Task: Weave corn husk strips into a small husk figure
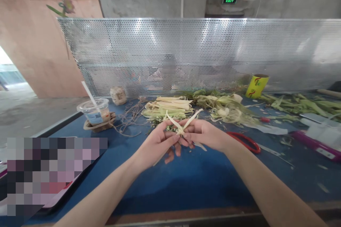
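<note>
Pale corn husk strips (180,130) cross in an X between my two hands, above the middle of the table. My left hand (161,137) pinches them with its thumb at the crossing; my right hand (206,134) grips the same strips from the other side. Both sets of fingers curl underneath, and part of the strips is hidden there. Two ends point up and outward, while another end hangs below my right hand. Just beyond lies a stack of pale husk strips (170,105). Red-handled scissors (246,143) rest right of my right wrist.
Green husks (223,108) lie behind my hands. At the left are a plastic cup (94,113) with a straw, tangled twine (130,115) and a blurred-out tray (57,198). A yellow roll (257,86) stands before the perforated metal screen (149,42). A purple tool (317,145) lies right.
</note>
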`<state>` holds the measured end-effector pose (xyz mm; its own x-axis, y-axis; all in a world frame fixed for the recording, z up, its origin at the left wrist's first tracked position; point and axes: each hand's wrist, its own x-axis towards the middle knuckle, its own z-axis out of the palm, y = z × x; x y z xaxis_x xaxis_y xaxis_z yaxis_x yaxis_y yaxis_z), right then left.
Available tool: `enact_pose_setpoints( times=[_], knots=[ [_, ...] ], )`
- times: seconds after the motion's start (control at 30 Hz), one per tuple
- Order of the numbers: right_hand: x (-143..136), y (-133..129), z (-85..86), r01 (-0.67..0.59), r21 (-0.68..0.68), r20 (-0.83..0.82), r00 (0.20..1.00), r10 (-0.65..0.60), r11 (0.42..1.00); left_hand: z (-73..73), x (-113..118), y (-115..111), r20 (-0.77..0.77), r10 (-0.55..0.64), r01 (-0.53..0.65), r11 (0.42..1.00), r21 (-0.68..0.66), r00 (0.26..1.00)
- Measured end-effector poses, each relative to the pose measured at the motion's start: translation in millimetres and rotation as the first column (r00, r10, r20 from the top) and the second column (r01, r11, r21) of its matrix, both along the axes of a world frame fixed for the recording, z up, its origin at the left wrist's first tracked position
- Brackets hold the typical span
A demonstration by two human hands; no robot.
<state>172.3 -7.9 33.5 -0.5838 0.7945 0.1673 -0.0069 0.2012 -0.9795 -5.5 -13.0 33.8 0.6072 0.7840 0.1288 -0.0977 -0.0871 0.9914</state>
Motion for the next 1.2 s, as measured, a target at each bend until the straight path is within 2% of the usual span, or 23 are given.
enact_pose_setpoints(
  times=[0.27,0.4,0.53,0.67,0.87,1.0,1.13,1.2],
  knots=[
    [-8.4,-3.9,-2.1,0.133,0.106,-0.047,0.99,-0.129,0.985,-4.0,-1.2,7.7,-0.061,0.145,-0.141,0.987,0.076,0.987],
    [-13.3,-2.6,-7.7,0.107,0.125,-0.025,0.994,-0.105,0.986,-6.4,0.5,10.9,-0.119,0.204,-0.196,0.978,0.074,0.972],
    [-9.3,-0.7,-5.3,0.112,0.131,-0.062,0.993,-0.104,0.985,-4.9,1.4,11.5,-0.159,0.24,-0.222,0.968,0.12,0.958],
    [-3.1,-0.4,-0.2,0.117,0.114,-0.091,0.99,-0.107,0.987,-3.2,1.8,11.1,-0.143,0.232,-0.217,0.969,0.115,0.962],
    [1.1,1.5,-0.9,0.085,0.112,-0.122,0.99,-0.071,0.99,-5.2,-0.9,13.5,-0.07,0.251,-0.253,0.967,-0.031,0.965],
    [1.6,4.5,-2.9,0.07,0.063,-0.096,0.993,-0.064,0.996,-7.2,-1.8,16.3,-0.064,0.248,-0.253,0.965,-0.076,0.967],
    [-3.4,5.5,-4.8,-0.031,-0.014,-0.02,0.999,0.03,0.999,-7.2,1.9,14.5,0.004,0.24,-0.239,0.97,-0.037,0.971],
    [-7.3,5.3,-7.0,-0.034,-0.014,0.003,0.999,0.034,0.999,-6.5,3.8,12.6,0.022,0.235,-0.235,0.972,0.014,0.972]
  ],
)
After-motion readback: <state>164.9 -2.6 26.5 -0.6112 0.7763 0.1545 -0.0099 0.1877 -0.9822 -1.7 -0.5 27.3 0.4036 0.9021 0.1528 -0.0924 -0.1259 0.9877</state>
